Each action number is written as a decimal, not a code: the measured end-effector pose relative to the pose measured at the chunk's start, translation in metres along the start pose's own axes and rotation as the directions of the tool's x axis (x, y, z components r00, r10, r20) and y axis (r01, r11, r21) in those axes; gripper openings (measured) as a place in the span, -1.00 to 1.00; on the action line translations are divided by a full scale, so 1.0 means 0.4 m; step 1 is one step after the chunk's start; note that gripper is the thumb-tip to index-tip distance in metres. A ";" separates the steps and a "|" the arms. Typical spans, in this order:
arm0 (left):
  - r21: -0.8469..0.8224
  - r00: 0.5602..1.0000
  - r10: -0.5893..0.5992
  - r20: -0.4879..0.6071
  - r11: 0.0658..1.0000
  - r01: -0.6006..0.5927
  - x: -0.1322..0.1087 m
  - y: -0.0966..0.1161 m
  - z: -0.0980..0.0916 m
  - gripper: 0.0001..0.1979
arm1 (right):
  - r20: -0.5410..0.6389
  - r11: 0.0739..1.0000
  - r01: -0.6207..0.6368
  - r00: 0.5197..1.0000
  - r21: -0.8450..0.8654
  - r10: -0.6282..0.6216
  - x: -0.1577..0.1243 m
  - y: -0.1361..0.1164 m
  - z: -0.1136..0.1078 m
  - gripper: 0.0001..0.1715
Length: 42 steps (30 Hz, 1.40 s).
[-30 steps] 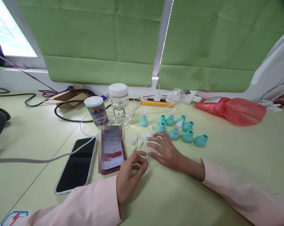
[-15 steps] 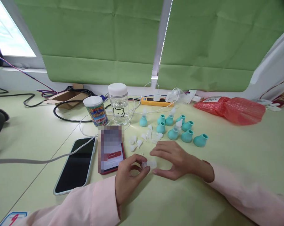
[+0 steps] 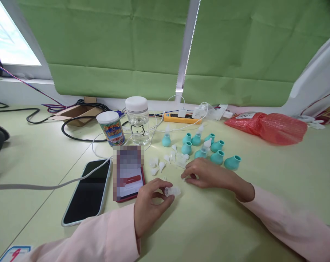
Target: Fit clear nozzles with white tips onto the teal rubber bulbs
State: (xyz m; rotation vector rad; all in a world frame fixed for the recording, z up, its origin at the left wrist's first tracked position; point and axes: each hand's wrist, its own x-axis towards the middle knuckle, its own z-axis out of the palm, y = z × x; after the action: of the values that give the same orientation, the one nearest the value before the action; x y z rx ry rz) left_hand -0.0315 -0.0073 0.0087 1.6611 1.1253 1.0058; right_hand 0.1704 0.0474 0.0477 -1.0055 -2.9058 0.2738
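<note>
My left hand (image 3: 150, 205) pinches a short clear plastic tube (image 3: 173, 191) at its wide end, between thumb and forefinger, just above the table. My right hand (image 3: 208, 174) has its thumb and forefinger closed on a small white piece (image 3: 183, 179), which is mostly hidden by the fingertips. Beyond my hands lie several white pointed nozzle tips (image 3: 161, 166) and clear plastic parts (image 3: 178, 158). Several teal rubber bulbs (image 3: 232, 162) stand behind my right hand; a few carry clear nozzles, among them a teal bulb (image 3: 166, 140) at the back left. A tiny white ring (image 3: 165, 178) lies between the hands.
To the left lie a black-screened phone (image 3: 87, 193) and a second phone (image 3: 130, 183) with its screen lit. Behind them stand a printed canister (image 3: 112, 129) and a clear water bottle (image 3: 139, 125). Cables, an orange power strip (image 3: 181, 118) and a red plastic bag (image 3: 268, 127) line the back.
My right hand has moved away from the clear tube, up toward the bulbs, and its fingers have closed on the small white piece. My left hand still holds the tube, almost unmoved.
</note>
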 end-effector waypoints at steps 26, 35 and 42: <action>-0.113 0.997 -0.081 -0.012 0.991 0.079 -0.001 -0.010 0.003 -0.83 | -0.430 0.892 0.248 0.900 0.378 -0.068 0.009 -0.076 0.021 -0.85; -0.123 0.997 -0.076 -0.012 0.990 0.074 0.000 -0.005 0.000 -0.85 | -0.448 0.938 0.260 0.884 0.227 -0.137 0.008 -0.082 0.024 -0.84; -0.097 0.999 -0.040 -0.007 0.994 0.039 -0.004 -0.006 0.000 -0.88 | -0.402 0.951 0.222 0.908 0.217 -0.120 0.002 -0.090 0.021 -0.83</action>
State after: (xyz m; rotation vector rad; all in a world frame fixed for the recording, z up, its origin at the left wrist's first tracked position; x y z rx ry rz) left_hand -0.0327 -0.0082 0.0060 1.5530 1.0938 1.0276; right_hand 0.1469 0.0188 0.0462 -0.6655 -2.4985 0.3845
